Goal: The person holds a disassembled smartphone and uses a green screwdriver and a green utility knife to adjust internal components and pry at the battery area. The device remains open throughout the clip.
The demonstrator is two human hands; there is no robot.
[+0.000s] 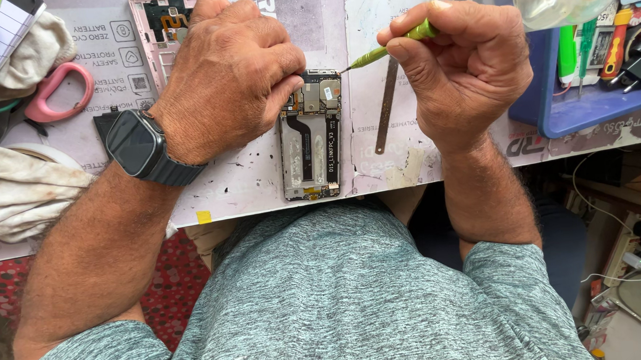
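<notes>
From the head camera, the opened smartphone with its bare circuit board and black ribbon cable (311, 134) lay at the middle of the pale bench (242, 179). The left hand (226, 77), at ten o'clock from it, pressed curled fingers onto its top edge. The right hand (464, 61), at two o'clock, was clenched around a slim green-handled screwdriver (387, 50), tip touching the phone's upper right corner. A thin metal strip (385, 107) lay just beside. A blue plastic tray (581, 103) sat at three o'clock.

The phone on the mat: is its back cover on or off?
Off. The phone lies with its circuit board, flex cable and metal frame exposed. The left hand steadies its top; the right hand points a green screwdriver at it.
</notes>
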